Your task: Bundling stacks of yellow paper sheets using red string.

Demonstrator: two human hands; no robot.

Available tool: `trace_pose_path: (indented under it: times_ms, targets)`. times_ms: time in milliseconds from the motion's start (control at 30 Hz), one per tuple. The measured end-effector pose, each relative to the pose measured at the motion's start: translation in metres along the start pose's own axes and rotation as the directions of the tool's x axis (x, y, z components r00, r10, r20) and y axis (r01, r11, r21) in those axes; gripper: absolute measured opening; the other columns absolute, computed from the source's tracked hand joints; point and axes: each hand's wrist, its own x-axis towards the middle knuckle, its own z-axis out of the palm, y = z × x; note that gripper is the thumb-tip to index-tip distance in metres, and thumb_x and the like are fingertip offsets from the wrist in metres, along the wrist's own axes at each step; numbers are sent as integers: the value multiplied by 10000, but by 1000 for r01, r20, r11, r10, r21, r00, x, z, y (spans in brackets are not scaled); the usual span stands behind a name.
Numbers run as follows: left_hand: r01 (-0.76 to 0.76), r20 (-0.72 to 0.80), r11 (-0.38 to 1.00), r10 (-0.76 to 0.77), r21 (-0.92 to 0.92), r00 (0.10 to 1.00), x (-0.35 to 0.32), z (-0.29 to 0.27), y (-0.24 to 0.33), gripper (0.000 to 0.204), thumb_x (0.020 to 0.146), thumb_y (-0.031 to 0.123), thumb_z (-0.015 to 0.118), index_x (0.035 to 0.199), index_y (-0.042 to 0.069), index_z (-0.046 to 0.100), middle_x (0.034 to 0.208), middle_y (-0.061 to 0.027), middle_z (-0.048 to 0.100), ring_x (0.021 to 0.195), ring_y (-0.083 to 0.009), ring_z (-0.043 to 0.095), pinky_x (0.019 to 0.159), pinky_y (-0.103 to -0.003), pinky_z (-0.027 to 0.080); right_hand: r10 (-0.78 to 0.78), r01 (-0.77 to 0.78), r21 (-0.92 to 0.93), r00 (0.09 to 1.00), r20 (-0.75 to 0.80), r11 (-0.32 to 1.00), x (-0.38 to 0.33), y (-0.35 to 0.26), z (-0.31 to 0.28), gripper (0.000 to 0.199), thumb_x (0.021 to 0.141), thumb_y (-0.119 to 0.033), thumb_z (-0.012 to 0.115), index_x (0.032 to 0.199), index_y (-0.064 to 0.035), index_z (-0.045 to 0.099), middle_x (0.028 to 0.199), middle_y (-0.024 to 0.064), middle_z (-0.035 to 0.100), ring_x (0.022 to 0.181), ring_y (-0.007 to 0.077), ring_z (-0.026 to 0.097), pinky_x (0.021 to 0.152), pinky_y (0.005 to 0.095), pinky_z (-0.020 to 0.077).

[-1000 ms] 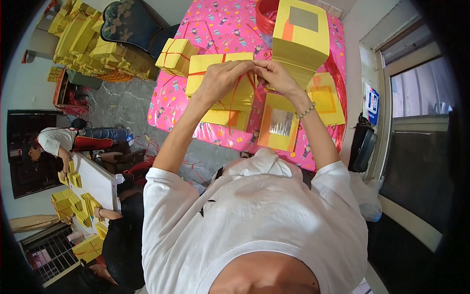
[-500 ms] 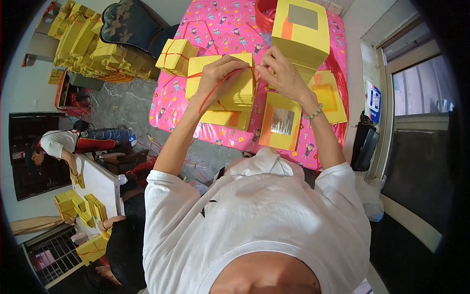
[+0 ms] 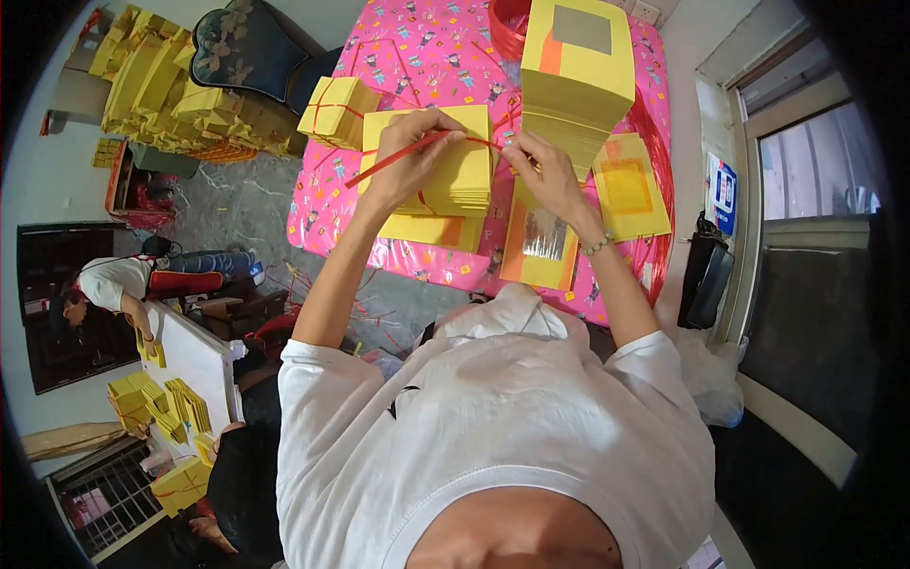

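Observation:
On the pink table a stack of yellow paper sheets (image 3: 464, 126) lies with a red plastic ribbon (image 3: 393, 157) around it. My left hand (image 3: 409, 161) rests over the stack's left part, closed on the ribbon, whose loose end sticks out to the left. At the stack's right edge my right hand (image 3: 547, 175) is closed on the same ribbon, which runs taut between the two hands. Another yellow stack (image 3: 431, 230) with an orange patch shows below the near edge. Between my hands and me lies a yellow sheet with a silvery square (image 3: 543, 239).
A tall yellow stack (image 3: 576, 85) stands at the back right, with red ribbon strands (image 3: 661, 204) beside it. A tied bundle (image 3: 336, 109) sits at the left on the pink tablecloth (image 3: 318, 204). Two people work at a white table (image 3: 204, 351) on the left.
My left hand has shifted slightly up and left, swinging the loose ribbon end leftward. My right hand has moved slightly down and right, so the ribbon between them is longer.

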Motion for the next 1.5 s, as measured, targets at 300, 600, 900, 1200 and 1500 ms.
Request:
trace_pose_path:
  times_ms: [300, 600, 900, 1200, 1500]
  targets:
    - [60, 213, 848, 63, -527, 975, -1, 9, -1, 99, 915, 34, 530, 946, -37, 592, 901, -66, 649, 867, -126, 617, 816, -260, 492, 56, -54, 75, 998, -30, 996, -5, 15, 9, 201, 897, -187, 540, 816, -10, 488, 711, 144, 516, 645, 320, 524, 586, 382, 396]
    - [64, 220, 861, 56, -505, 974, -10, 0, -13, 85, 924, 35, 518, 914, -35, 565, 873, -51, 618, 864, -118, 603, 831, -255, 478, 78, -77, 26, 996, -51, 997, -1, 27, 20, 233, 904, -226, 538, 806, -19, 494, 689, 140, 478, 640, 308, 503, 590, 391, 377]
    - [118, 232, 809, 23, -576, 972, -2, 9, -15, 90, 938, 69, 518, 938, -19, 534, 819, -46, 591, 802, -105, 594, 747, -238, 476, 40, -39, 20, 996, -78, 999, -4, 27, 19, 240, 904, -241, 537, 805, -27, 492, 723, 128, 477, 638, 309, 497, 574, 387, 369]
    - [195, 278, 933, -109, -303, 954, 20, 14, -11, 112, 913, 77, 556, 877, -29, 564, 684, -28, 585, 652, -79, 574, 610, -246, 483, -394, 269, -492, 904, -168, 828, -2, -13, -2, 160, 798, -205, 652, 837, -68, 579, 824, 60, 572, 779, 259, 570, 665, 355, 494]
    - [58, 326, 998, -58, 9, 944, 36, 21, -3, 172, 841, 178, 608, 847, 8, 629, 680, -100, 647, 625, -197, 638, 596, -332, 476, -476, 373, -397, 857, -200, 839, 31, -13, 1, 144, 831, -193, 641, 823, -60, 586, 759, 77, 567, 704, 265, 572, 579, 367, 469]
